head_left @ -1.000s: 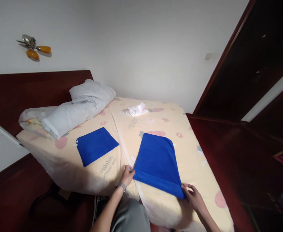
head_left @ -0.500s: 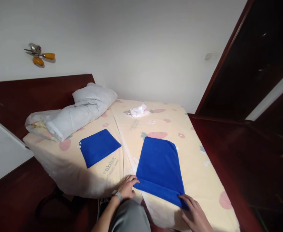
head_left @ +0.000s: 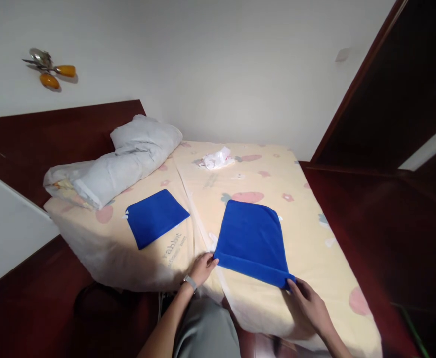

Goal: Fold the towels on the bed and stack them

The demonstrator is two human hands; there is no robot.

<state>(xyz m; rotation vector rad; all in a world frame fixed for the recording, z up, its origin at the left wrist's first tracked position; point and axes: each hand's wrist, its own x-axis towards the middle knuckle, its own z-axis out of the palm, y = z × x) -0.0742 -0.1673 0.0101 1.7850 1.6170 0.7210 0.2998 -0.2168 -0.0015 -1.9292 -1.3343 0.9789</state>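
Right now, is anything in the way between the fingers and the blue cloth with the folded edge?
Nothing visible is. The left fingers and right fingers touch opposite ends of the folded edge on the blue cloth. The other blue cloth lies apart, leftward.

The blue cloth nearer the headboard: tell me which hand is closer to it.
Left. The left hand is below and right of the blue cloth, at the near left corner of the other cloth; the right hand is farther right, at the other cloth's near right corner.
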